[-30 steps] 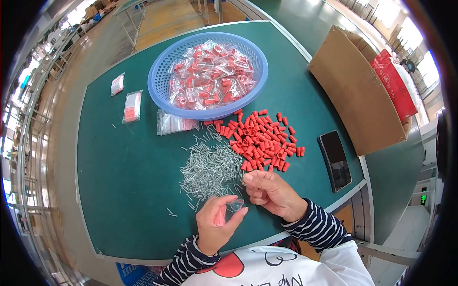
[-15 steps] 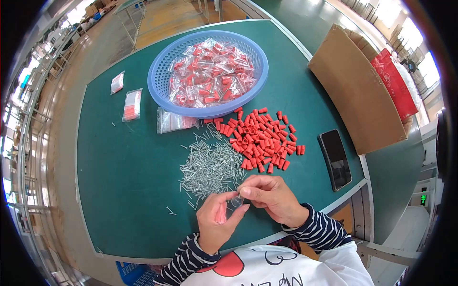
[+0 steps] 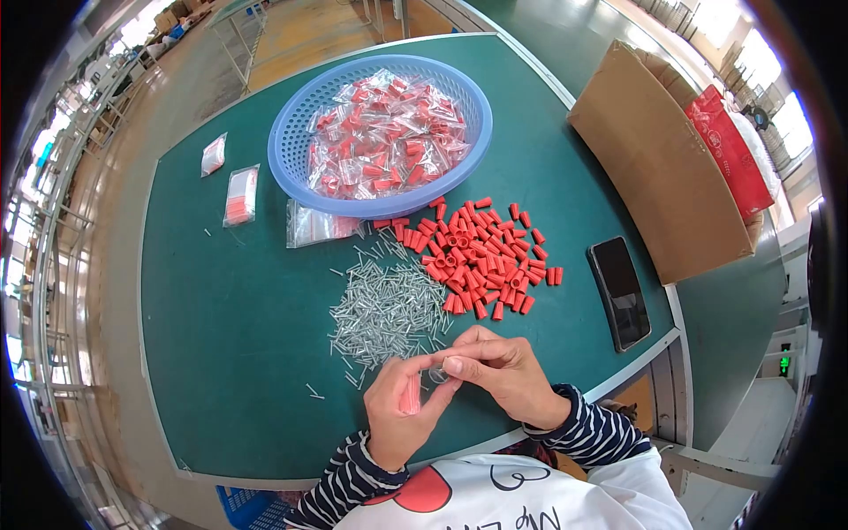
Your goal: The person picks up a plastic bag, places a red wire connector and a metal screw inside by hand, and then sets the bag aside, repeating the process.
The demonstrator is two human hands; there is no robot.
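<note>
My left hand [image 3: 396, 408] is closed around a stack of small zip bags [image 3: 410, 396], whose red-striped edges show in the palm. Between my two hands is a small clear plastic bag [image 3: 436, 375], partly hidden by the fingers. My right hand [image 3: 511, 378] pinches this bag at its upper edge, thumb against index finger. The left thumb and fingertips meet the right fingers there. Just beyond the hands lies a pile of silver screws [image 3: 389, 309]. Right of it is a heap of red ribbed plastic caps [image 3: 486, 252].
A blue basket [image 3: 287, 181] holding packed bags stands at the back. Flat packs of zip bags [image 3: 240, 196] lie to its left, and another bag pack [image 3: 320, 224] touches its front. On the right are a phone [image 3: 620, 293] and an open cardboard box [image 3: 658, 168].
The right fingers have shifted slightly and the left thumb has come up closer to them, so less of the clear bag shows. The view has moved slightly.
</note>
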